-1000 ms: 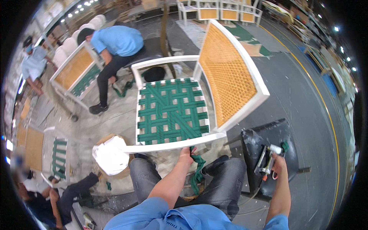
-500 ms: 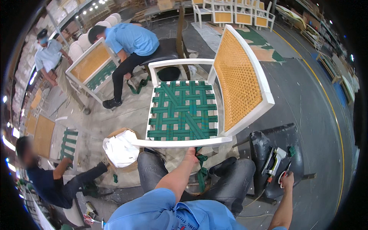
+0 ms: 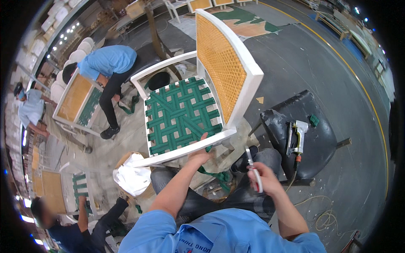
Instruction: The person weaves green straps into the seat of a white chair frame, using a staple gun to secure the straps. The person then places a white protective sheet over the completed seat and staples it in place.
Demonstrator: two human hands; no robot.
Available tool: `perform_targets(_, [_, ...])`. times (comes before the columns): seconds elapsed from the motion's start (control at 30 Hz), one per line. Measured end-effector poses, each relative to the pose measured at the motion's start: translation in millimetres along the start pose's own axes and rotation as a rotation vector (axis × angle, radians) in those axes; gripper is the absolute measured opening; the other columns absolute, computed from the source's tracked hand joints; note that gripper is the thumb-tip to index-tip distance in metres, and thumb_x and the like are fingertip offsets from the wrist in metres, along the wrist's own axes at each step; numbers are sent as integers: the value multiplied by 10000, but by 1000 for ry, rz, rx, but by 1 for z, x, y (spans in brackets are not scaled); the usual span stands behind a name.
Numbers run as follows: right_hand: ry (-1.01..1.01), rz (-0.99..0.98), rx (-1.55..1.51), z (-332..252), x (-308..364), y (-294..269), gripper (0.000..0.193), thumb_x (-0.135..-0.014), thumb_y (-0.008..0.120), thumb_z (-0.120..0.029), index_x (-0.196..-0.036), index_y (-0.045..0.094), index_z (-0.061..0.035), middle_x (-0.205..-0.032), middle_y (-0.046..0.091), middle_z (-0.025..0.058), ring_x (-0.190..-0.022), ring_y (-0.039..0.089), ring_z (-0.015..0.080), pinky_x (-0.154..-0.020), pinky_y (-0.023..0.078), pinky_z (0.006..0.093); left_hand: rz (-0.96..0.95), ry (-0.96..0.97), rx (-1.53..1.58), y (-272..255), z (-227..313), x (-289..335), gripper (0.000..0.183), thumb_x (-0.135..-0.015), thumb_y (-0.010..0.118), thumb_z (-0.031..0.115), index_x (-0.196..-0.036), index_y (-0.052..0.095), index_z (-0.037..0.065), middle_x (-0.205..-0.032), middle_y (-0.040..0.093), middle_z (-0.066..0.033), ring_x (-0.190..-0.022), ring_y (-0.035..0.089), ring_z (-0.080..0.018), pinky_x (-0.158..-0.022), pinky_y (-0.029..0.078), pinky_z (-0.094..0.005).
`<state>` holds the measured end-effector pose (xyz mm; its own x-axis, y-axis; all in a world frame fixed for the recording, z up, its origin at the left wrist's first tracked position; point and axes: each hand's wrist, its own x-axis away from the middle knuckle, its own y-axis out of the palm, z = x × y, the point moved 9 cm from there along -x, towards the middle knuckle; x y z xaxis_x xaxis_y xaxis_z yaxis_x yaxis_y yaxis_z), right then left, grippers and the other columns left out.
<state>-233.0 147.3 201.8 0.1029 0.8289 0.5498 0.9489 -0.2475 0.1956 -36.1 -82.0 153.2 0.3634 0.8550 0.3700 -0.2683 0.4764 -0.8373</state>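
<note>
A white armchair (image 3: 244, 107) with a woven cane back stands tilted before me, its seat crossed by green webbing (image 3: 179, 114). My left hand (image 3: 200, 155) is closed round the near armrest (image 3: 168, 157), its thumb over the top; its other fingers are partly hidden. Just below that hand hangs a loose green strap (image 3: 219, 176) between my knees; whether the hand also pinches it, I cannot tell. My right hand (image 3: 263, 179) holds scissors (image 3: 256, 173) with red and white handles above my right thigh, blades pointing up toward the chair.
On a worn black padded seat (image 3: 316, 139) at right lie a pneumatic staple gun (image 3: 298, 137) and a green webbing piece (image 3: 314, 120). A hose (image 3: 327, 217) coils on the floor. A bag-lined box (image 3: 133, 175) stands left. Several people work on the left near other chairs (image 3: 78, 101).
My right hand has lifted the scissors off the black seat and brought them left, toward the chair. My left hand has moved up onto the armrest. The view has shifted right.
</note>
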Motion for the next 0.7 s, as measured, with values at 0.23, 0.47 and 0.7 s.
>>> perform_targets(0.23, [282,-439,-734,58,-66,158,444,-1003,600,-550,-1202,589,-154,-918,657,90,-866,695,287,-791,574,451,242,318,-71,-43,-28,-40,262,-851,727,259,-1049,756,91,-974,723,-223,-1031,665,-398,-895,563,-455])
perform_targets(0.47, [189,-281,-1023,79,-120,183,514,-914,675,-646,-1129,601,-186,-802,625,55,-694,593,229,-655,491,370,203,92,489,-21,-47,-71,296,-834,741,267,-973,768,7,-818,745,-201,-744,719,-321,-731,554,-435])
perform_targets(0.7, [-104,216,142,69,-133,115,643,-880,734,-601,-1278,638,-106,-1043,718,156,-948,694,321,-841,549,411,54,184,699,-13,-34,-76,214,-832,760,155,-992,744,13,-777,720,-58,-689,648,-129,-641,511,-315])
